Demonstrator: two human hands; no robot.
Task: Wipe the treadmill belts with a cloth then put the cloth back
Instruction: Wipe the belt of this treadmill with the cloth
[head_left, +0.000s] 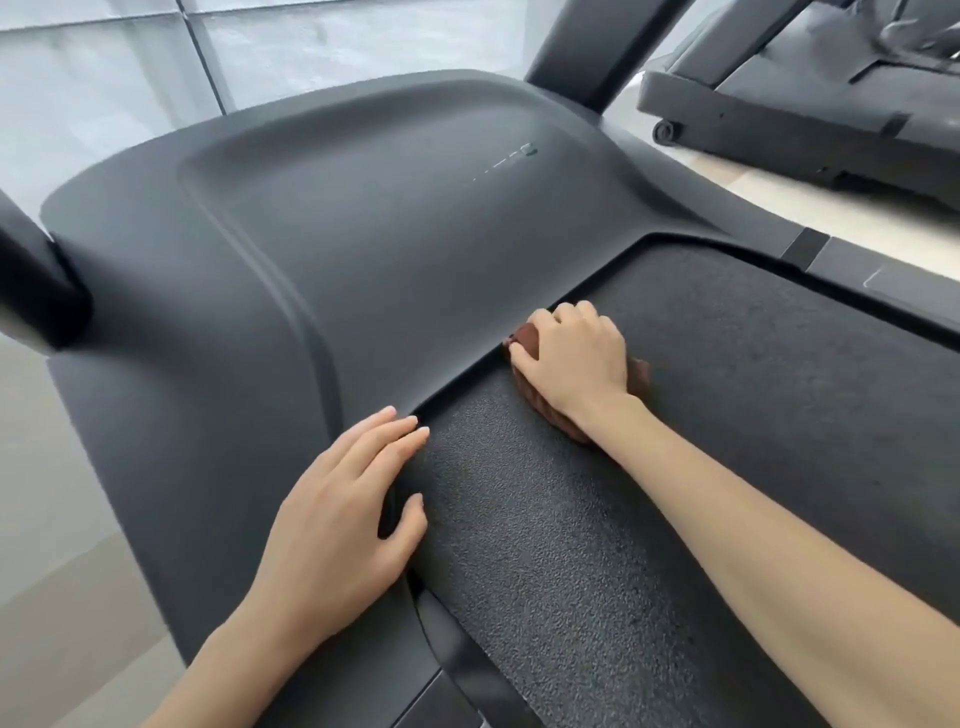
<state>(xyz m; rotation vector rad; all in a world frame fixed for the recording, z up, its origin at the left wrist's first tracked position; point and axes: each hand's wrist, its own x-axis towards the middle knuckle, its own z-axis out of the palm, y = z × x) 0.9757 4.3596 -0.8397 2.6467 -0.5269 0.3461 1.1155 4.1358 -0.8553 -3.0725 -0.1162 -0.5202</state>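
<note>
The right hand (571, 364) presses palm-down on a bunched brown cloth (527, 338), fingers curled over it, at the front edge of the textured treadmill belt (571, 545); the left hand (343, 514) lies open and flat, holding nothing, on the dark motor cover (311, 249) beside the belt; a second treadmill (810, 104) stands well apart at upper right.
</note>
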